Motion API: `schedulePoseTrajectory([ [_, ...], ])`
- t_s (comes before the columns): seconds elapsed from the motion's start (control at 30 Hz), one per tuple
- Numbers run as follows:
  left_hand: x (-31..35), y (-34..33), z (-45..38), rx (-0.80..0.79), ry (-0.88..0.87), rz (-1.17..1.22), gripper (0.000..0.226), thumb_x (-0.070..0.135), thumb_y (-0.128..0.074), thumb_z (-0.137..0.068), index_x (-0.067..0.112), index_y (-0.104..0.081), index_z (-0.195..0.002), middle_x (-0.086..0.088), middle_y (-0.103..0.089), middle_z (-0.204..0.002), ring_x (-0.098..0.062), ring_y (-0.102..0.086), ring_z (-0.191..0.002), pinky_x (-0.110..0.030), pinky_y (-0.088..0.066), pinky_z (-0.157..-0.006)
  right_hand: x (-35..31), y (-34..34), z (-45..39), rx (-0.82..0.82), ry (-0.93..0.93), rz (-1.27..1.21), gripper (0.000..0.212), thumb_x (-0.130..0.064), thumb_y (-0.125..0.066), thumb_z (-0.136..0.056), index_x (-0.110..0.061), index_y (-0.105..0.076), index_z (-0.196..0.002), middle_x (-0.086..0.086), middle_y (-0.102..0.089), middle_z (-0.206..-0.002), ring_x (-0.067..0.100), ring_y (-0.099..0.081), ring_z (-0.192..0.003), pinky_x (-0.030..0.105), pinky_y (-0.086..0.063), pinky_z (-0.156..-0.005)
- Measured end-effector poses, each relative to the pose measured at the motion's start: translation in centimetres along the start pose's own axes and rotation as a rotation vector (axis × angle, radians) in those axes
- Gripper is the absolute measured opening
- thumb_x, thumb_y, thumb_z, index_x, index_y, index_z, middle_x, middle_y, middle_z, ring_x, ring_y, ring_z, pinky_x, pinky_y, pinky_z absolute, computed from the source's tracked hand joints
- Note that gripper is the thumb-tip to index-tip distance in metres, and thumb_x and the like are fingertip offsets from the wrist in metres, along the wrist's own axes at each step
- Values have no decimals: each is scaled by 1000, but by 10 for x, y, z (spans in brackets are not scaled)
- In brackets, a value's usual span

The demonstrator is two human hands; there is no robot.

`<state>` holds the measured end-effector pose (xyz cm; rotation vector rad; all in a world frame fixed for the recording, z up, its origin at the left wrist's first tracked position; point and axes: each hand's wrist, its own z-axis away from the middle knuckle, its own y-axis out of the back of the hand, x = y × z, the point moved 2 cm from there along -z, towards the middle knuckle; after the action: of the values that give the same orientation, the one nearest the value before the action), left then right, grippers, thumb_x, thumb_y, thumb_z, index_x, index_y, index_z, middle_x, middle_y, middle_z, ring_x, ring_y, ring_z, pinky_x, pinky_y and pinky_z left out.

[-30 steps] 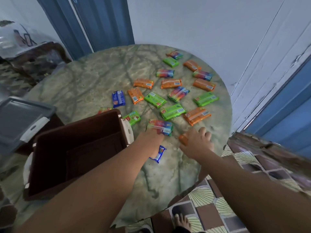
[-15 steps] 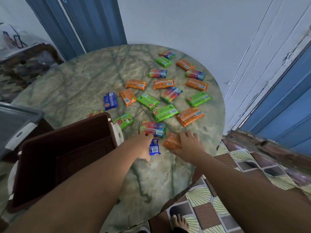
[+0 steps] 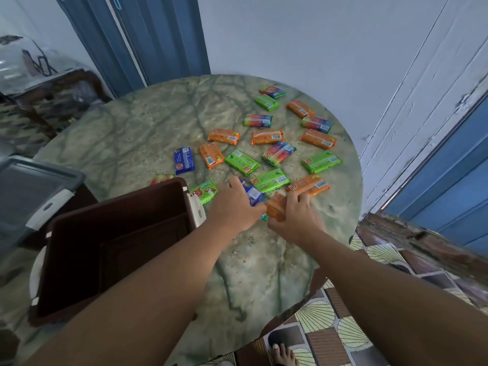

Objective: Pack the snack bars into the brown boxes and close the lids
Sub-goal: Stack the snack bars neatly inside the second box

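An open brown box [image 3: 79,249] stands at the left of the round marble table [image 3: 148,128], its inside dark and bare as far as I can see. Several snack bars in orange, green, blue and rainbow wrappers lie scattered over the right half. My left hand [image 3: 232,210] grips a blue bar [image 3: 252,192] together with a rainbow bar mostly hidden beneath it, just right of the box. My right hand [image 3: 295,220] holds an orange bar [image 3: 276,210], almost touching the left hand. A green bar [image 3: 204,191] lies against the box's corner.
A grey lid with a white latch [image 3: 34,188] lies at the far left beside the box. Patterned floor tiles [image 3: 369,260] and a bare foot [image 3: 282,355] show below the table's near edge. White wall and blue doors stand behind.
My hands have drawn together: the left now has the blue bar lifted along with the rainbow bar, and the right has raised the orange bar off the table toward the left hand.
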<state>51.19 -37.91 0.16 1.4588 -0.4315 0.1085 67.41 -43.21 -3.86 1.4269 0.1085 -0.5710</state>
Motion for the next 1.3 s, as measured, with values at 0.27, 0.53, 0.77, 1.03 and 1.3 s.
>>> schedulePoseTrajectory([
  [0.27, 3, 74, -6, 142, -21, -61, 73, 63, -62, -80, 13, -30, -122, -6, -55, -104, -29, -59, -86, -37, -44, -66, -54, 28, -8, 80, 89, -83, 58, -65, -57, -84, -18, -41, -113, 2, -49, -109, 29, -58, -99, 38, -43, -74],
  [0.53, -94, 137, 14, 320, 85, -12, 63, 63, -66, -79, 16, -34, -106, -6, -57, -96, -32, -61, -84, -37, -41, -66, -146, 33, 1, 113, 306, -143, 57, -62, -61, -79, -21, -41, -113, 0, -51, -113, 26, -59, -93, 44, -54, -79],
  [0.77, -190, 147, 45, 240, 221, 12, 69, 60, -71, -76, 13, -35, -111, -9, -61, -102, -33, -64, -87, -44, -52, -75, -219, 11, 17, 73, 509, -86, 60, -57, -66, -78, -20, -42, -120, 0, -47, -122, 28, -56, -103, 41, -50, -82],
  [1.03, -251, 123, 79, 17, 132, -72, 72, 55, -76, -70, 23, -38, -122, -3, -50, -110, -30, -60, -100, -44, -51, -85, -261, -47, 22, -155, 647, 310, 75, -46, -77, -72, -20, -42, -133, 7, -51, -128, 32, -51, -118, 45, -48, -93],
  [1.3, -278, 71, 69, -218, 41, -173, 79, 48, -80, -75, 25, -41, -139, -6, -49, -126, -30, -51, -117, -44, -47, -93, -257, -89, 14, -310, 645, 510, 75, -42, -79, -81, -20, -43, -143, 8, -50, -138, 33, -47, -127, 47, -45, -102],
])
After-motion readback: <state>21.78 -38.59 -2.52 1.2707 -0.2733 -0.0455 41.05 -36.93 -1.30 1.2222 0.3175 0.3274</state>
